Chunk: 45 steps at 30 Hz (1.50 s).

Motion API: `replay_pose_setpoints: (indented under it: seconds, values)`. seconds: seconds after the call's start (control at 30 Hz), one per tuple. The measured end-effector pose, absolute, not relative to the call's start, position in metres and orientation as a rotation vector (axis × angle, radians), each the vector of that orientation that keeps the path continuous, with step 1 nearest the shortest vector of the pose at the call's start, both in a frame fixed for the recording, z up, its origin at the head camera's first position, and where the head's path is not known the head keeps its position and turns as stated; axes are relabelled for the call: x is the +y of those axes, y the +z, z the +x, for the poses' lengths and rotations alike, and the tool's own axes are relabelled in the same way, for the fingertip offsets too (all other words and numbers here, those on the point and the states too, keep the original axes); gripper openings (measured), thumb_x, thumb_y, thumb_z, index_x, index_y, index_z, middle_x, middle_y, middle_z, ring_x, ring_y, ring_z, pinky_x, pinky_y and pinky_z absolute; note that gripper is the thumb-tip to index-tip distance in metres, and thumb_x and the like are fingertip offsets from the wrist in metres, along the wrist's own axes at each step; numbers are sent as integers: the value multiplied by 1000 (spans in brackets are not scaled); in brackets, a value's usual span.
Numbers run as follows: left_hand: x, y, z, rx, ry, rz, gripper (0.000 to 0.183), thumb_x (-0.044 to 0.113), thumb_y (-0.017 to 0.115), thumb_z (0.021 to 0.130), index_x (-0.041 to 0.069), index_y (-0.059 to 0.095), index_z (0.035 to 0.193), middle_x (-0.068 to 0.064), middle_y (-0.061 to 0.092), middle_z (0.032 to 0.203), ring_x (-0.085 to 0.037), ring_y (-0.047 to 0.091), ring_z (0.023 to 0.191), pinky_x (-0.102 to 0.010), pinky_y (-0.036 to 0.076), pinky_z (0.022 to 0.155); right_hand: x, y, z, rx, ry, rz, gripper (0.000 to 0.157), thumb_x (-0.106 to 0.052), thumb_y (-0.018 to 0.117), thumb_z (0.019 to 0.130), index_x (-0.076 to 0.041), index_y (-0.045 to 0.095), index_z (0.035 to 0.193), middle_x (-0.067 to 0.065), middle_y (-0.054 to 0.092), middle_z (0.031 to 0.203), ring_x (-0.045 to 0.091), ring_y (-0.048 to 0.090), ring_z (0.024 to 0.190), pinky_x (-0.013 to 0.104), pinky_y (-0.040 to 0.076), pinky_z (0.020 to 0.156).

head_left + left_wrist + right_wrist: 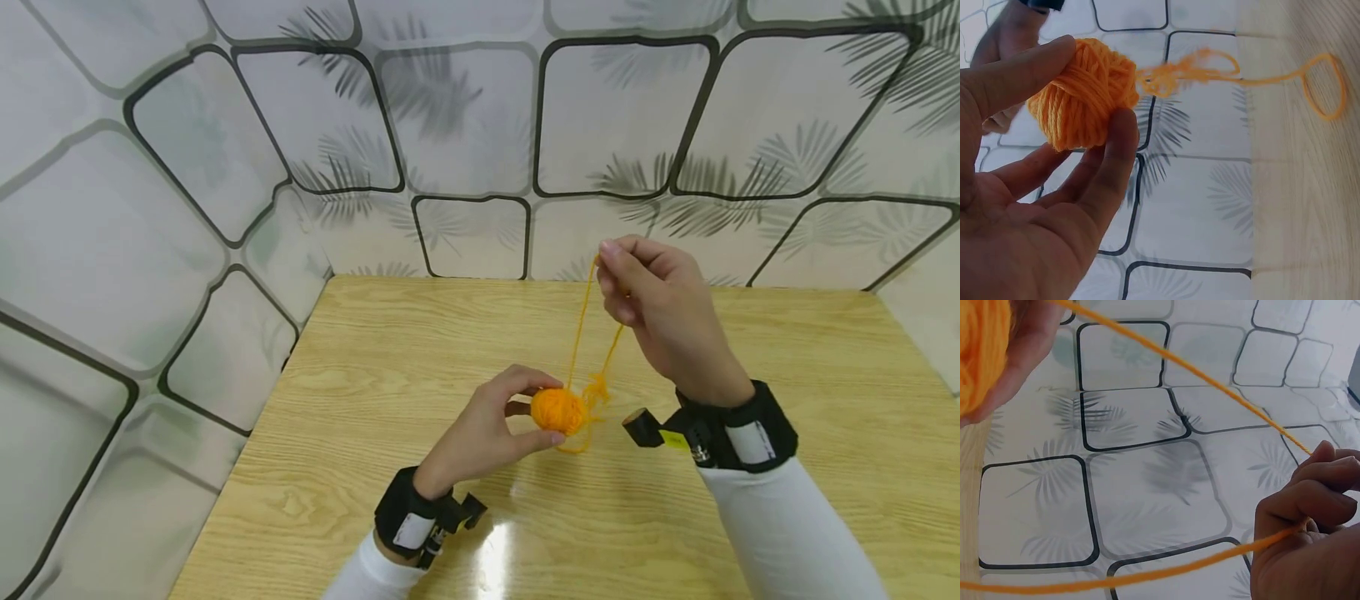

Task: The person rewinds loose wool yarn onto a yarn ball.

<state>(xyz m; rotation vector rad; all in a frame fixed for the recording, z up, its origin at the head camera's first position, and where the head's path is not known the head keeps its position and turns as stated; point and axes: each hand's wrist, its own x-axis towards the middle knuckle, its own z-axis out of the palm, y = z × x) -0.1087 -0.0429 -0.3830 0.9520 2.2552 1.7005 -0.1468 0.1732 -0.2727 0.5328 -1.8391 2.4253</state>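
Note:
My left hand (491,421) holds a small orange yarn ball (557,411) between thumb and fingers, above the wooden table. In the left wrist view the wound strands of the ball (1088,94) show clearly. Up and to the right, my right hand (660,304) pinches a strand of orange yarn (581,325) that runs taut from the ball. A second length of yarn (1204,557) comes out below its curled fingers. Beside the ball hangs a loose tangle of yarn (597,390), and a yarn loop (1325,87) trails from it.
The wooden table (360,358) reaches back to a wall (472,125) patterned with dark outlines and palm leaves. Another wall (82,242) of the same pattern stands at the left. Black wrist straps with small cameras (642,427) sit on both wrists.

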Motion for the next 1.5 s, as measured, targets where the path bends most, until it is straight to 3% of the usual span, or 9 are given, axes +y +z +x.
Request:
replay_pose_setpoints:
  seconds: [0.2,0.43,0.53,0.77,0.9,1.0,1.13,1.5]
  values:
    - [-39,-379,-99,2186,1839,1037,53,-1,83,83,8,61,131,-8,57,127,-20,58,117,-32,55,96,173,-295,-170,-1803,2484,437,26,-25,64,101,-2,63,89,4,54,74,12,35,52,18,32,47]
    - [-37,-366,-92,2032,2021,1065,89,-13,80,80,11,37,154,-15,54,129,-26,55,121,-39,55,98,168,-333,-182,-2091,2335,338,27,-27,60,104,-2,61,95,3,54,73,13,35,54,23,29,49]
    - [-37,-363,-91,2003,2061,1099,94,-16,78,80,10,32,158,-18,53,128,-28,54,121,-41,55,98,166,-349,-183,-2194,2284,307,30,-28,59,105,2,59,97,2,54,72,12,36,54,22,29,49]
    - [-37,-362,-92,2026,2114,1218,73,-16,75,82,-3,46,148,-21,49,127,-31,53,120,-42,54,98,161,-374,-176,-2383,2146,269,33,-30,58,105,1,60,98,3,54,72,13,39,56,23,32,50]
    - [-38,-360,-95,2031,2175,1199,63,-18,74,82,-10,51,141,-22,48,129,-32,55,118,-43,54,99,160,-387,-168,-2448,2098,293,33,-29,57,106,4,62,102,8,58,78,15,49,63,22,43,56]
    - [-38,-358,-98,2100,2218,1123,59,-17,74,83,-10,53,138,-20,48,129,-32,55,120,-43,53,100,161,-397,-159,-2493,2052,330,25,-20,57,106,5,63,104,12,61,83,15,55,67,23,49,59]
    - [-40,-358,-104,2263,2237,974,55,-12,75,86,-5,57,137,-17,48,131,-29,53,121,-40,54,100,162,-407,-141,-2575,1895,414,15,-11,58,105,0,64,97,12,60,78,14,49,59,23,43,51]
    - [-42,-371,-119,2401,2187,706,54,-2,73,92,-2,52,142,-17,54,130,-28,60,116,-35,55,96,161,-401,-95,-2651,1629,575,17,-23,59,106,-14,65,92,4,58,70,8,40,49,24,35,42]
